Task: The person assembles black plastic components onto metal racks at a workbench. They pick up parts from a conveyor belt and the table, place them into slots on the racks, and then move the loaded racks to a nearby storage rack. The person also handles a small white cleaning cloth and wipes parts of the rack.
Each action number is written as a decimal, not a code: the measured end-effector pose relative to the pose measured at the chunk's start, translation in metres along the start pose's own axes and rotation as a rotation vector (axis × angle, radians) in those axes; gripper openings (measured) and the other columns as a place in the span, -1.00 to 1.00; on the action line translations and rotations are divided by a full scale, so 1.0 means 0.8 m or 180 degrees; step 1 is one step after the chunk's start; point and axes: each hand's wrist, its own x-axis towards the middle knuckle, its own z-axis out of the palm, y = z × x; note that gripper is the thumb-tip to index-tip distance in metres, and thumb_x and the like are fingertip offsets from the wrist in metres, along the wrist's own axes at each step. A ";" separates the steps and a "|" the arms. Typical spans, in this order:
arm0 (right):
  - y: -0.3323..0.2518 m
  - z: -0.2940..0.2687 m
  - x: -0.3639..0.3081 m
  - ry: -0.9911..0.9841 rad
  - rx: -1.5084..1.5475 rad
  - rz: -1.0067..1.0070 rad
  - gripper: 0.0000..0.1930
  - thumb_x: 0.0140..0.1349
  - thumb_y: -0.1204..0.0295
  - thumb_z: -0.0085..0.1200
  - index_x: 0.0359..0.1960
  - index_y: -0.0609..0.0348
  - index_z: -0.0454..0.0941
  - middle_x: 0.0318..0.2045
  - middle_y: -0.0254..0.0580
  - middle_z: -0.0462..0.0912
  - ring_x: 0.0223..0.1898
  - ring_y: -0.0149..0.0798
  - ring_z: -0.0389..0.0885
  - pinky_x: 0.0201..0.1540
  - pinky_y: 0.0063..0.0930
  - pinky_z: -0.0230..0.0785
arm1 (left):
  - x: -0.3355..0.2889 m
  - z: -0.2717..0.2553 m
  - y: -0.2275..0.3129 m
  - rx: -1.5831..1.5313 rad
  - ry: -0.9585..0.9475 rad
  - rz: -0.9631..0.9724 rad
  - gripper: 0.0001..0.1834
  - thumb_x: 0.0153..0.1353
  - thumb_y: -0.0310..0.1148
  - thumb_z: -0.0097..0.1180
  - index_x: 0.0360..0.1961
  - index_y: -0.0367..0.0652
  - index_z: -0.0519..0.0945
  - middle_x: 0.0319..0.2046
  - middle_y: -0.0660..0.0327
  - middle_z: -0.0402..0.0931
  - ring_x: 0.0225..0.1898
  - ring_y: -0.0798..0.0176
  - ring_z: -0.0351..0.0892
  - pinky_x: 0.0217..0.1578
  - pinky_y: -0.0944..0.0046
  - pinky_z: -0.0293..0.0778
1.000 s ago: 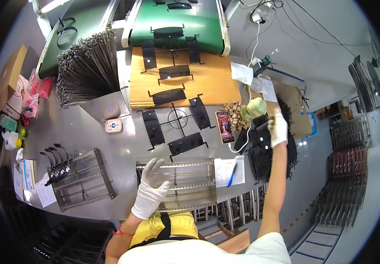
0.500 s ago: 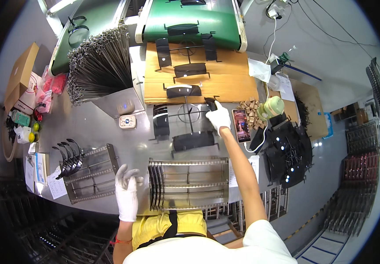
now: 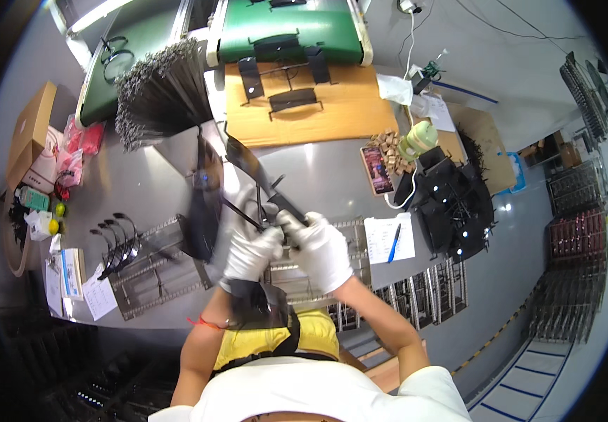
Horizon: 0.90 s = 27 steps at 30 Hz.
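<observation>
Both my hands, in white gloves, hold a black cross-shaped wire frame with curved black plates (image 3: 244, 156) at the ends of its arms. My left hand (image 3: 251, 247) grips it near the centre, its fingers closed and partly smeared by motion. My right hand (image 3: 318, 250) is closed on the arm beside it. One plate hangs low in front of my yellow apron (image 3: 311, 329), and another at the left is blurred. Underneath my hands, mostly hidden, lies a metal slotted rack (image 3: 356, 235). A second such cross frame (image 3: 291, 100) rests farther off on brown cardboard (image 3: 353, 116).
At the left a rack (image 3: 167, 281) carries several curved black strips (image 3: 115, 243). Behind it stands a bin of metal rods (image 3: 167, 91). To the right are a phone (image 3: 377, 170), a green-lidded bottle (image 3: 420, 138), paper with a blue pen (image 3: 394, 243) and piled black plates (image 3: 451, 200). A green conveyor (image 3: 290, 28) ends beyond the cardboard.
The nearer cross frame has been lifted off the table and brought close to my body. My right hand has drawn back with it, and my left, empty before, now grips it too.
</observation>
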 end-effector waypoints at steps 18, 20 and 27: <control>-0.046 0.087 -0.058 -0.0837 0.0224 0.1118 -0.27 0.26 0.04 0.09 0.37 0.16 0.21 -0.37 0.16 0.61 -0.43 0.17 0.61 -0.26 -0.01 0.48 | -0.066 -0.132 0.040 -0.2674 -0.1348 0.0423 -0.25 0.35 -0.07 0.05 0.49 0.36 0.00 0.28 -0.19 0.16 -0.07 -0.16 0.43 -0.31 0.19 0.64; -0.065 0.029 -0.017 0.0449 0.0405 -0.0109 -0.21 -0.02 0.10 0.37 0.25 0.16 0.39 -0.06 0.24 0.53 -0.15 0.12 0.63 -0.12 -0.11 0.53 | -0.082 -0.130 0.048 -0.2777 -0.1115 0.0077 -0.29 0.35 -0.02 0.02 0.47 0.27 0.06 0.24 -0.23 0.18 -0.17 -0.17 0.47 -0.32 0.17 0.66; -0.070 0.003 0.023 0.0300 -0.1128 -0.0408 -0.32 0.00 0.33 0.30 0.25 0.06 0.43 -0.20 0.02 0.56 -0.32 -0.06 0.62 -0.26 -0.28 0.53 | -0.090 -0.071 0.057 -0.3367 -0.1100 -0.0956 -0.47 0.35 0.06 -0.01 0.23 0.03 0.40 0.01 -0.24 0.41 -0.13 -0.20 0.53 -0.18 0.10 0.65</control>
